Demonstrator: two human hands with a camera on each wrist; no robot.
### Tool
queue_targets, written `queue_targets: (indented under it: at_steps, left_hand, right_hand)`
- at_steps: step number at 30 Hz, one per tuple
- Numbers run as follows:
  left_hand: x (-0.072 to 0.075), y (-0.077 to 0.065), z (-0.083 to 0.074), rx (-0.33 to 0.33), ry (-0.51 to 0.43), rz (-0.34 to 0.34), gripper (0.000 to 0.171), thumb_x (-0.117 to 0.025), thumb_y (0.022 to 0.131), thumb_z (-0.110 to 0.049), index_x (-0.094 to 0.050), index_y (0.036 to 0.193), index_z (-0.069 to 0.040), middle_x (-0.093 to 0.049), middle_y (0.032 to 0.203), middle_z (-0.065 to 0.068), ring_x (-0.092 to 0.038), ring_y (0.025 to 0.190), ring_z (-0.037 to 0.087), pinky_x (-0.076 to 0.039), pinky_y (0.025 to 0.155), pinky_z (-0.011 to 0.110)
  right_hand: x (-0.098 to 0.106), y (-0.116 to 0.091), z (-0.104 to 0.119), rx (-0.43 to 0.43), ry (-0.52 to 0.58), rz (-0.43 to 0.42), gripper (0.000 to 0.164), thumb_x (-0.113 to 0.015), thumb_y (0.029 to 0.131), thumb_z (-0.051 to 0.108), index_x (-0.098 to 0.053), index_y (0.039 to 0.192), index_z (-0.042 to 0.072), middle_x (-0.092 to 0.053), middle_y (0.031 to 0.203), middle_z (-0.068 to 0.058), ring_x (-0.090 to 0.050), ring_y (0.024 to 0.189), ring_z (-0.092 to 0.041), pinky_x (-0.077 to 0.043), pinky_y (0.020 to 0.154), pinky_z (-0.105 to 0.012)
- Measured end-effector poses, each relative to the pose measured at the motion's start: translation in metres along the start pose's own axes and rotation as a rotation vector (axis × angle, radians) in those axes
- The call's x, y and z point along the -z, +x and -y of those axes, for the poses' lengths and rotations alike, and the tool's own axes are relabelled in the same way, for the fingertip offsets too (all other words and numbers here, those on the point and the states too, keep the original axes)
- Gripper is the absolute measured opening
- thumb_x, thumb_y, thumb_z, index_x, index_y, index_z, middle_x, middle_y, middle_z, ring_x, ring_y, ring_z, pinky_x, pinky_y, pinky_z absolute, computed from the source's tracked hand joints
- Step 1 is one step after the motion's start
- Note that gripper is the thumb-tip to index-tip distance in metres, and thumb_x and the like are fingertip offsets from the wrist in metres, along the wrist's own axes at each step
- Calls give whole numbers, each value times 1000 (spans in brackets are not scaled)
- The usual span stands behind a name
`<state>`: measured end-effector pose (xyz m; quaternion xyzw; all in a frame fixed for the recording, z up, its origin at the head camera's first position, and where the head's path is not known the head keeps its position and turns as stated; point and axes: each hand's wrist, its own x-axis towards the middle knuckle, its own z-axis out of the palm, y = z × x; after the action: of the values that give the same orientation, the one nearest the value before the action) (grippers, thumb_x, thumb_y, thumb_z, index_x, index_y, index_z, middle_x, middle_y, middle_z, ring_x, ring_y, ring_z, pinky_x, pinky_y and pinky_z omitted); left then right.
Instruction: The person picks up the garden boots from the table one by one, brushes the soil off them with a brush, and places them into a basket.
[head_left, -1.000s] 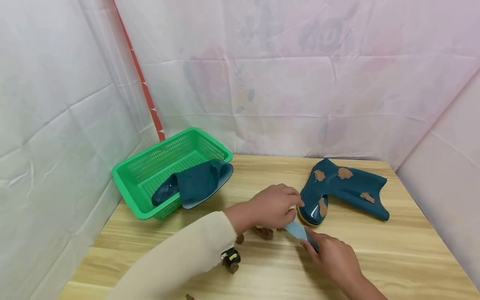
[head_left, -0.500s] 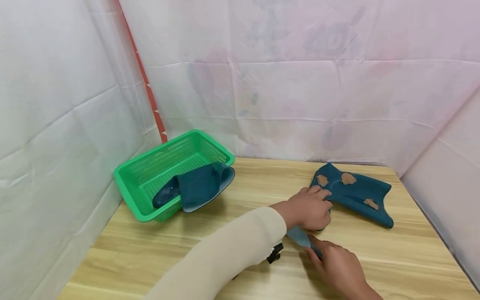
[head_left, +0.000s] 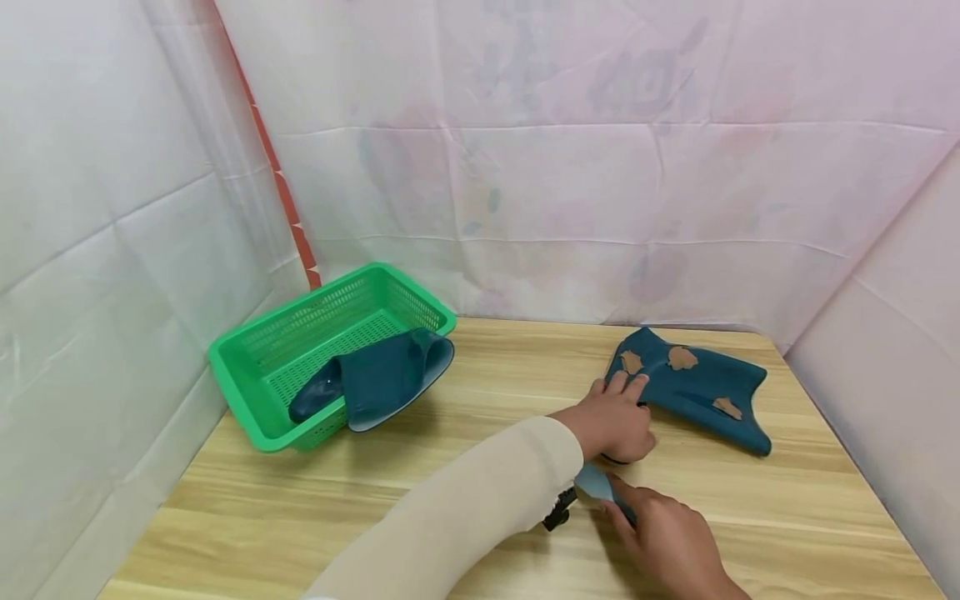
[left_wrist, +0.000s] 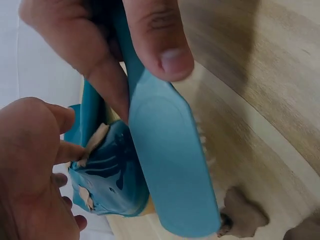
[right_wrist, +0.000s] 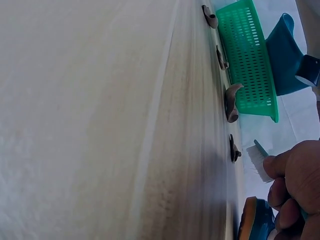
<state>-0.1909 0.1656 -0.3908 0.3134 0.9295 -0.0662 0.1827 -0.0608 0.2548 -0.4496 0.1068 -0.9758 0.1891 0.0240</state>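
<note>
My left hand [head_left: 618, 425] lies over the toe of a dark teal rubber boot [head_left: 701, 392], fingers reaching forward onto it. In the left wrist view its fingertips touch a lifted brown flake [left_wrist: 95, 144] on the boot [left_wrist: 112, 175]; whether they pinch it is hard to tell. More brown flakes stick to the boot's shaft and ankle. My right hand [head_left: 671, 533] grips a blue brush [head_left: 592, 482] by its handle, just in front of the toe. White bristles [right_wrist: 258, 162] show in the right wrist view.
A green plastic basket [head_left: 243, 412] stands at the left. Another teal boot [head_left: 382, 379] lies in it, its shaft hanging over the rim. Several brown scraps [left_wrist: 242, 212] lie on the wooden table [head_left: 247, 517]. White sheeting [head_left: 540, 183] encloses the back and sides.
My left hand has moved right, from the table beside the brush onto the boot's toe. The right hand, holding the brush, stays nearly still. The view has shifted slightly.
</note>
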Motion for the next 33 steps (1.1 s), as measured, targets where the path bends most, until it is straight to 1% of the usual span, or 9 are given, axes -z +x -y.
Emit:
queue_targets:
  at_steps: [3,5,12,16,22,26,27,30,33]
  left_hand:
    - [-2,2,2,14,23,11,54,-33,107,-61,-33,158,-43,0,168,-17,0,154,13,-13,120,36]
    - [-3,3,1,7,31,15,57,-34,107,-61,-32,159,-40,-4,168,-17,-3,153,11,-15,119,36]
    - [-3,6,10,-13,8,1,51,-35,107,-60,-47,152,-40,-8,168,-16,-5,153,11,-18,117,36]
    - [-1,2,33,-29,-26,-26,51,-37,107,-59,-51,150,-36,-9,169,-14,-8,153,12,-21,116,37]
    - [0,-5,78,-45,-59,-66,46,-42,107,-54,-65,137,-28,-14,170,-9,-15,153,19,-24,113,41]
    - [-3,-6,93,-39,49,-91,37,-45,108,-49,-75,114,-28,-21,168,-8,-16,153,22,-22,115,44]
    - [-4,-6,94,-47,89,-104,37,-46,108,-48,-75,116,-27,-24,167,-7,-16,152,22,-21,115,45]
    - [-7,-7,87,-91,219,-155,39,-45,109,-44,-68,135,-25,-26,165,-4,-17,150,22,-18,117,45]
    - [-11,-11,73,-145,311,-172,46,-39,110,-42,-52,152,-28,-17,167,-4,-11,152,21,-14,120,44]
  right_hand:
    - [-1,1,-1,1,2,10,41,-77,94,30,-73,129,9,-76,103,-4,-73,85,-23,-57,64,-43]
    - [-2,1,-1,3,2,5,40,-77,94,30,-74,128,9,-76,103,-3,-73,85,-22,-58,65,-43]
    - [-2,2,0,23,-5,-17,40,-78,93,28,-74,128,9,-76,101,-3,-73,82,-21,-57,62,-41]
    - [-2,2,1,0,-16,3,42,-77,93,30,-73,130,10,-76,101,-4,-73,84,-22,-57,63,-41]
    - [-3,3,3,-22,-26,31,43,-77,93,32,-73,130,12,-75,92,0,-67,74,-11,-55,60,-38]
    - [-4,2,5,-15,-37,29,42,-77,94,32,-73,130,12,-74,88,3,-61,69,-5,-54,58,-35]
    - [-3,2,5,-16,-39,31,42,-77,94,32,-73,130,12,-74,88,3,-60,69,-4,-53,58,-35]
    - [-3,0,5,-19,-38,31,42,-77,93,32,-73,130,12,-74,87,3,-64,70,-7,-54,58,-35]
    - [-3,-2,5,-20,-32,25,42,-78,93,31,-74,129,11,-76,92,-1,-70,76,-13,-56,61,-37]
